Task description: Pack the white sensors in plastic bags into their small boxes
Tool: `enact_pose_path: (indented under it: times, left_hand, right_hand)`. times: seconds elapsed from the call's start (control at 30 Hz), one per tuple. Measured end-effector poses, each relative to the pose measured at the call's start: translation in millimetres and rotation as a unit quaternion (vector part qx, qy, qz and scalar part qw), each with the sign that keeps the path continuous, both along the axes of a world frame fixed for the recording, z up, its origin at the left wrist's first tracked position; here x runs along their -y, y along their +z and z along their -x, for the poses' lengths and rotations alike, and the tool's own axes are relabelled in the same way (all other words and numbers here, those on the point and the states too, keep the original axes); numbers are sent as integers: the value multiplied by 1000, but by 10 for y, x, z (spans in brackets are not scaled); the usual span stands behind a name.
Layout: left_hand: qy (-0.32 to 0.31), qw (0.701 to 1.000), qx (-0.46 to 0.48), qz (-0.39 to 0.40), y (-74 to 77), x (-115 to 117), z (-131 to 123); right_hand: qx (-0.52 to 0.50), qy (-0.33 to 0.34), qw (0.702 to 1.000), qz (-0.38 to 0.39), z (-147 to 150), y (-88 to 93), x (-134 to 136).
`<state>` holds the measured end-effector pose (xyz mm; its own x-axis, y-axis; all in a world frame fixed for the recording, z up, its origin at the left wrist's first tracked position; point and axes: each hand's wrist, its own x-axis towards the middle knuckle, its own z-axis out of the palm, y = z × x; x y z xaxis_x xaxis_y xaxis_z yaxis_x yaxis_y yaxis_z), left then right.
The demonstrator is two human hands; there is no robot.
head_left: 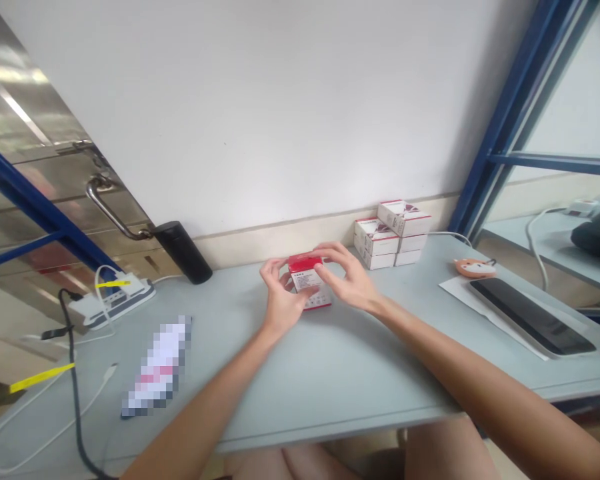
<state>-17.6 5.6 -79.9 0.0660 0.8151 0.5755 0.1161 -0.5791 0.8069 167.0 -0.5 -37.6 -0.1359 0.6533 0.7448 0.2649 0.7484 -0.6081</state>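
A small white box with a red top stands on the pale grey table near its middle. My left hand grips the box's left side with fingers and thumb. My right hand holds its right side, fingertips on the red top edge. Both forearms reach in from the bottom of the view.
A stack of similar white and red boxes sits by the wall at the back right. A black cylinder bottle leans at the back left. A power strip with cables lies at left, a dark tablet on paper at right, blue frame posts behind.
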Motion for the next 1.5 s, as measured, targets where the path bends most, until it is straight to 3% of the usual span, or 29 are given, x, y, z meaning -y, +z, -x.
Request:
enact_pose_path:
  times: [0.17, 0.37, 0.47, 0.57, 0.67, 0.77, 0.83, 0.9, 1.0, 1.03, 1.1, 1.2, 1.27, 1.37, 1.5]
  left_hand:
    - [-12, 999, -51, -5, -29, -5, 20]
    - [-63, 997, -38, -9, -18, -11, 33]
    - [-27, 998, 48, 23, -8, -93, 70]
    - [21, 985, 124, 118, -21, -236, 188]
    - [35, 987, 42, 153, -73, -374, 332]
    - [136, 985, -81, 69, -122, -417, 394]
    - [177, 976, -122, 13, -111, -372, 371]
    - [155, 975, -155, -45, -53, -283, 321]
    - [35, 955, -274, -106, 66, -144, 281]
    - [4, 941, -319, -108, 97, -117, 290]
    - [-22, 912, -396, -103, 127, -113, 338]
    - [-10, 881, -462, -105, 93, -216, 454]
    - [28, 877, -469, -100, 44, -310, 538]
    - [100, 881, -456, -84, -9, -412, 660]
    - [132, 896, -421, -49, -29, -465, 804]
  right_hand:
    - [-49, -42, 998, -1, -3, -22, -42]
    - [35, 33, 998, 37, -125, 10, -25]
    - [72, 51, 994, 66, -96, -85, -31]
    - [109, 71, 979, 158, -17, -242, -66]
    - [143, 6, 967, 211, 13, -344, -120]
    - [201, -153, 960, 121, 9, -379, -162]
    - [250, -188, 949, 49, 36, -402, -169]
    - [295, -129, 947, -5, 88, -432, -159]
    - [310, -35, 949, -46, 123, -436, -153]
    - [309, -47, 948, -52, 96, -417, -164]
    - [316, -141, 937, -56, -34, -360, -213]
    - [327, -323, 887, -39, -364, -298, -340]
    - [333, -407, 850, -13, -590, -303, -432]
    - [352, -429, 832, 16, -809, -339, -523]
    - [326, -400, 856, 25, -836, -303, -522]
